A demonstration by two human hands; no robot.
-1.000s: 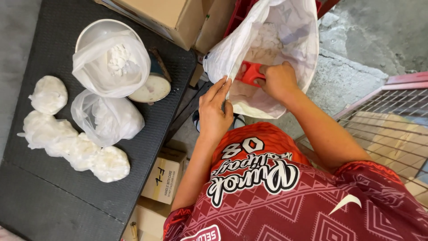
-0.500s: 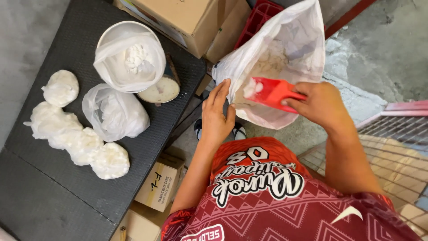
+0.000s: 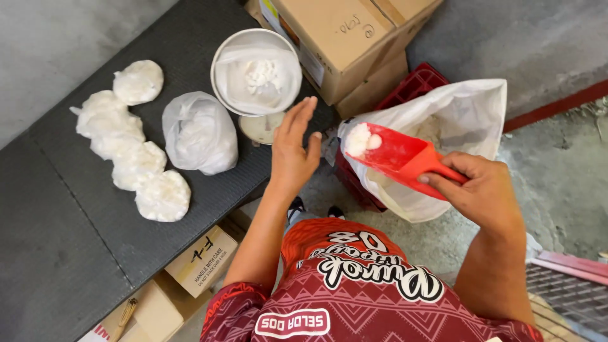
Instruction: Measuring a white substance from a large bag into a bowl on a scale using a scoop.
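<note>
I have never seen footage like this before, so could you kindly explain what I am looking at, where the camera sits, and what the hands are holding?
There is no machine here: a person works with two bare hands, and the single camera is worn on their head, looking down past a red patterned shirt.

The right hand grips the handle of a red scoop that carries a small lump of white powder at its front end, just above a large open white sack. The left hand is open and empty, fingers spread, near the edge of a dark table.

On the table lie several small tied bags of white powder, a larger plastic bag, and a round bowl lined with plastic holding some powder. Cardboard boxes stand behind it.
</note>
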